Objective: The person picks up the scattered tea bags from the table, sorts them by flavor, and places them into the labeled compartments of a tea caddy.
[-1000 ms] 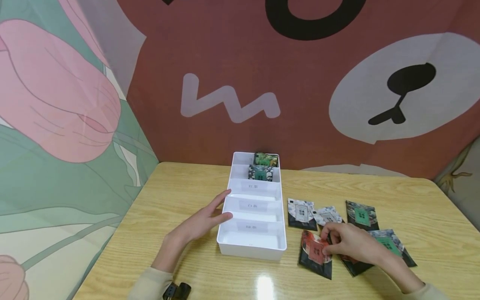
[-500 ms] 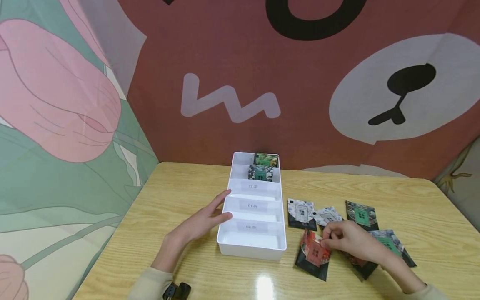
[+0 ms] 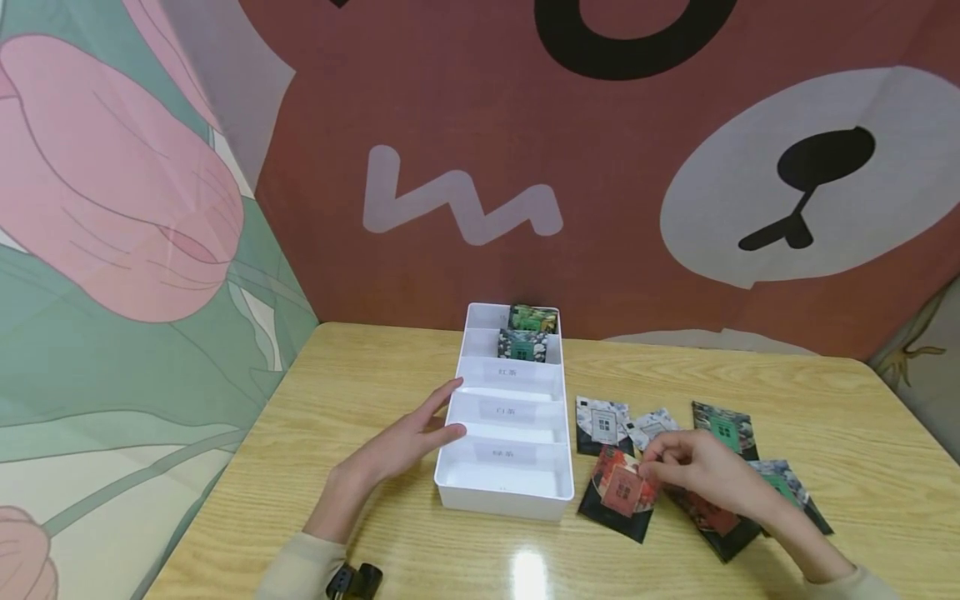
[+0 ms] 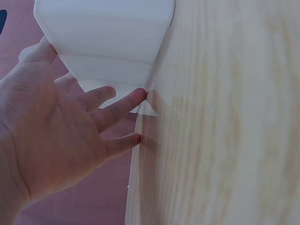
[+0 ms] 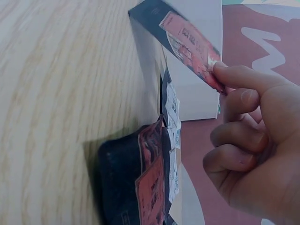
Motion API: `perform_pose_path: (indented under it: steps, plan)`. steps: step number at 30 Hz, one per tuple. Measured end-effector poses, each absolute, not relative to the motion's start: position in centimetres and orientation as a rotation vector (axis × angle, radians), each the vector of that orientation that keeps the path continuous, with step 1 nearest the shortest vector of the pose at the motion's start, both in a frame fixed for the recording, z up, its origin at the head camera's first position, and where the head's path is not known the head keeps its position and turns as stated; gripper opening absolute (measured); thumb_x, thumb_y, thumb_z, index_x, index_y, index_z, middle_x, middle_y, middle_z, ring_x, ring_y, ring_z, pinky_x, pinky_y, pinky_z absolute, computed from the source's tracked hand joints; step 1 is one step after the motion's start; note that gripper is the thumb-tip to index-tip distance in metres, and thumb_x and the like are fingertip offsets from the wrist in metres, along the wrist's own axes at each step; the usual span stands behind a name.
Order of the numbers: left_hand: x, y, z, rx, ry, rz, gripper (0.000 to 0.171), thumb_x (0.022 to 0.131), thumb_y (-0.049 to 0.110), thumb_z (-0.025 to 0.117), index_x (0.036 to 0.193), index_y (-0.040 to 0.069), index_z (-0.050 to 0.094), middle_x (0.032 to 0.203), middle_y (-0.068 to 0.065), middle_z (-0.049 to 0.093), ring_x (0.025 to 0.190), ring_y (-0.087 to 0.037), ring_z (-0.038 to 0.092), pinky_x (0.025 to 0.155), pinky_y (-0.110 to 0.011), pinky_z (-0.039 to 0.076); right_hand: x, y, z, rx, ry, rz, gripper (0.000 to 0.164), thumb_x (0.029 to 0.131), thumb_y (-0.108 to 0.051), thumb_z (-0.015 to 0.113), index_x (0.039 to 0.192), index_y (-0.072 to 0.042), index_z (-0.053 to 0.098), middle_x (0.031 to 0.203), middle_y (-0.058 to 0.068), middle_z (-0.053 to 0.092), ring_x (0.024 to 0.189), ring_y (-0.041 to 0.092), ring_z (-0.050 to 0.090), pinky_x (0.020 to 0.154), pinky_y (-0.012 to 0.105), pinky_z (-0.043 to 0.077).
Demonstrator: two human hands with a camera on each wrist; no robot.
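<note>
My right hand (image 3: 705, 475) pinches a red-and-black tea sachet (image 3: 618, 496) by its upper right corner, between thumb and index finger. In the right wrist view that sachet (image 5: 183, 40) is tilted and lifted off the table, its other fingers curled below. A second red-and-black sachet (image 3: 716, 521) lies partly under the right hand. My left hand (image 3: 397, 446) rests against the left side of a long white divided box (image 3: 502, 504). In the left wrist view the left hand (image 4: 56, 117) has its fingers spread, thumb at the box rim, fingertips near the table.
Two white-and-black sachets (image 3: 603, 423) lie right of the box, and two green-labelled sachets (image 3: 723, 427) farther right. The box's far compartments hold a green-and-yellow sachet (image 3: 532, 318) and a dark floral one (image 3: 522, 346). Its three near compartments carry paper labels (image 3: 505, 411). A printed wall covering stands behind.
The pinched red sachet has come up off the table and moved slightly left and away, overlapping a white one. The second red sachet has shifted. My left hand has stayed on the box.
</note>
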State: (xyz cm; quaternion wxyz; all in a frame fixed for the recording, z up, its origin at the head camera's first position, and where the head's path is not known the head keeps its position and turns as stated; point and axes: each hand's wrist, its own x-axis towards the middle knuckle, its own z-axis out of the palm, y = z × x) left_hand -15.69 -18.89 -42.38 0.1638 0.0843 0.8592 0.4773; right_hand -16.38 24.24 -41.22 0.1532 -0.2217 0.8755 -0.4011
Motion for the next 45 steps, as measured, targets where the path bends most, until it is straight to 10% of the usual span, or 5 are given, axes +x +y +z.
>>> perform_pose_path:
  steps: [45]
  plan:
    - [-15.7,-19.0,-42.4,0.248,2.444,1.364,0.072,0.093,0.059,0.059,0.151,0.057,0.016,0.161,0.009,0.028,0.136,-0.025,0.048,0.11,-0.054,0.04,-18.1,20.5,-36.2,-0.904,3.078,-1.6,0.023,0.08,0.001,0.079,0.088,-0.02,0.077,0.052,-0.006,0.048,0.043,0.006,0.028,0.042,0.024,0.026]
